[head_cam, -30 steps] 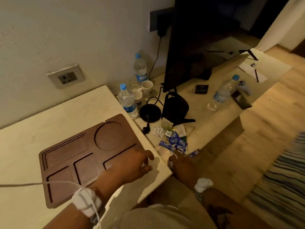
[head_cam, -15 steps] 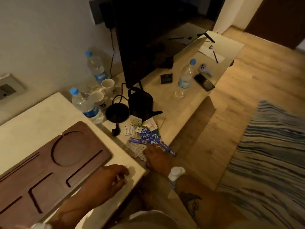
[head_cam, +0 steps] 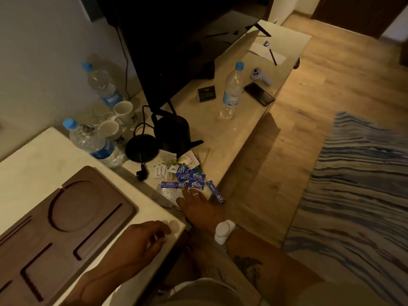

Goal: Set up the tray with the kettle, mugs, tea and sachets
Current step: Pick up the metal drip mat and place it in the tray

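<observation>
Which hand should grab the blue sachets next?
Right. The right hand already reaches down to the blue sachets on the lower shelf, fingertips at their edge. The left hand rests on the upper counter beside the tray, farther from them.

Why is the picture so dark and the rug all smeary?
Head view: dim, warm room light leaves the black kettle and the TV almost featureless; the striped rug smears at the right edge, from blur or the wide lens; the blue sachets stay readable.
</observation>
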Tool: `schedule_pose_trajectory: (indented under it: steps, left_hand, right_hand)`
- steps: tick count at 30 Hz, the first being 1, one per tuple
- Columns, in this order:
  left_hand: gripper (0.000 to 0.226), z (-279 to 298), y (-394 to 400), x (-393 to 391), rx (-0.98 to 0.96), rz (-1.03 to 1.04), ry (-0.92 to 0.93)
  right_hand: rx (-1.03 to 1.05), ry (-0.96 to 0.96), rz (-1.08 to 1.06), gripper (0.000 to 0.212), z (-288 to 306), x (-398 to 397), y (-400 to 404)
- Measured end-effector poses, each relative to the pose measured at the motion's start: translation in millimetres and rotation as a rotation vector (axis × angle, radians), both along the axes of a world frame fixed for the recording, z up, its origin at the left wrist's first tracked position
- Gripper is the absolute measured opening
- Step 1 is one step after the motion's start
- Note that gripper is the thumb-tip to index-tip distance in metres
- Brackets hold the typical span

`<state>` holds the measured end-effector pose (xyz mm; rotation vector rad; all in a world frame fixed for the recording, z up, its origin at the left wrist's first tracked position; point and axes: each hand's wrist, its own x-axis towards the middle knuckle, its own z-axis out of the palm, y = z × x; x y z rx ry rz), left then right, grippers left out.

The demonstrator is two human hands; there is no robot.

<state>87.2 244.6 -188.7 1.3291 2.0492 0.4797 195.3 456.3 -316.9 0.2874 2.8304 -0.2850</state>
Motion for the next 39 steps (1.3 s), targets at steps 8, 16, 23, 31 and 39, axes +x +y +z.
schedule_pose_trajectory:
  steps: [8,16,23,31,39]
  left_hand:
    - [0.021,-7,-7,-3,0.023,0.049,-0.028]
    - [0.023,-9,-2,-6,0.006,0.051,-0.077]
    - [0.023,-1,11,-10,0.029,0.054,-0.057]
    - [0.027,-6,26,-26,0.019,0.023,-0.042]
    - [0.026,-3,40,-35,0.089,0.012,-0.007]
  right_hand:
    - [-0.365,0.635,-1.146,0.049,-10,46,10]
    - [-1.829,0.766,-2.152,0.084,4,18,32]
    - [-1.754,0.719,-1.863,0.064,20,-5,43]
    - [-0.259,0.345,-0.385,0.045,-22,20,7]
    - [-0.188,0.048,-0.284,0.065,-13,-20,4]
